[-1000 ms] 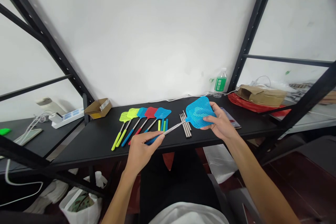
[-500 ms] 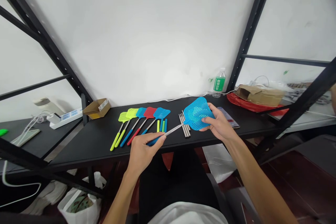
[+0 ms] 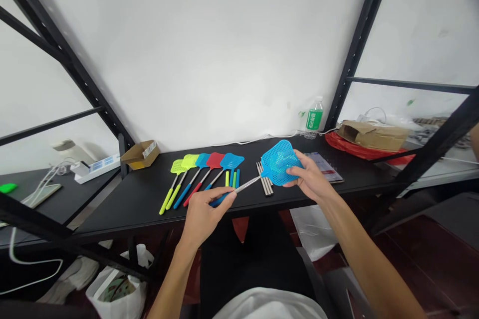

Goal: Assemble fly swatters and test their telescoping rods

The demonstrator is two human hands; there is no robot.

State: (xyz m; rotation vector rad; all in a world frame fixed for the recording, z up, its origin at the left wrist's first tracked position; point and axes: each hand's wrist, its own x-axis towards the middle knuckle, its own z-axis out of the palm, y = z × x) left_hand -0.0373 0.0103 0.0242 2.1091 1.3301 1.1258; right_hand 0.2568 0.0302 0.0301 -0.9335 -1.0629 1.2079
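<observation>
A blue fly swatter (image 3: 279, 162) is held above the front of the black table, its metal rod slanting down to the left. My left hand (image 3: 207, 212) is closed round its blue handle. My right hand (image 3: 305, 175) pinches the perforated head at its right side, thumb on top. Left of them lies a row of fly swatters with yellow-green, blue and red heads, among them a red one (image 3: 216, 160). Several loose coloured handles (image 3: 235, 178) rest behind my left hand. Beneath the held head lie several bare metal rods (image 3: 266, 185).
An open cardboard box (image 3: 140, 155) stands at the table's left end. A water bottle (image 3: 313, 118) is by the wall, and a booklet (image 3: 325, 167) lies behind my right hand. Black rack posts (image 3: 354, 50) rise at both sides. A white bag (image 3: 119, 289) sits on the floor.
The view has shifted very slightly. Both hands keep their hold on the blue fly swatter, which stays almost in the same place.
</observation>
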